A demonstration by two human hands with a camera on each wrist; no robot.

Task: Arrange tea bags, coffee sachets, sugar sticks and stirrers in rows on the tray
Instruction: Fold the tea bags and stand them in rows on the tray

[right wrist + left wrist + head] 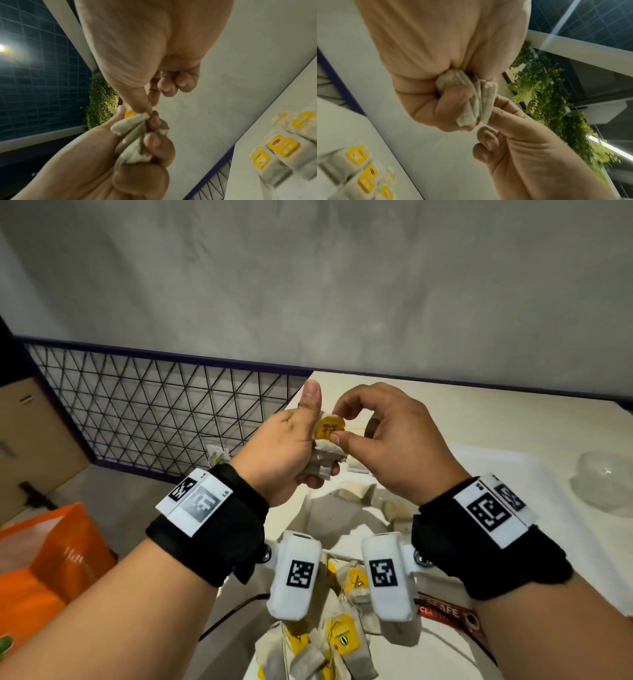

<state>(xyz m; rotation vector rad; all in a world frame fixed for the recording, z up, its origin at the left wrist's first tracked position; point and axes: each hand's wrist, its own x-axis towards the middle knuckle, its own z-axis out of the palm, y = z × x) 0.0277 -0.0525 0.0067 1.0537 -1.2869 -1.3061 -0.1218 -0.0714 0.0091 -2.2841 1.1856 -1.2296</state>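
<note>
My left hand is raised over the table and grips a bundle of several tea bags in its curled fingers, thumb pointing up. Thumb and forefinger of my right hand pinch the yellow tag at the top of that bundle. The left wrist view shows the creased bags squeezed in the fist. Under my hands, a few tea bags lie on the white tray. They appear as a row with yellow tags in the right wrist view. More tea bags lie heaped near me.
A red coffee sachet lies by my right wrist. A clear plastic container stands at the right of the table. A black wire mesh rack borders the table's left side, with an orange bag and a cardboard box beyond.
</note>
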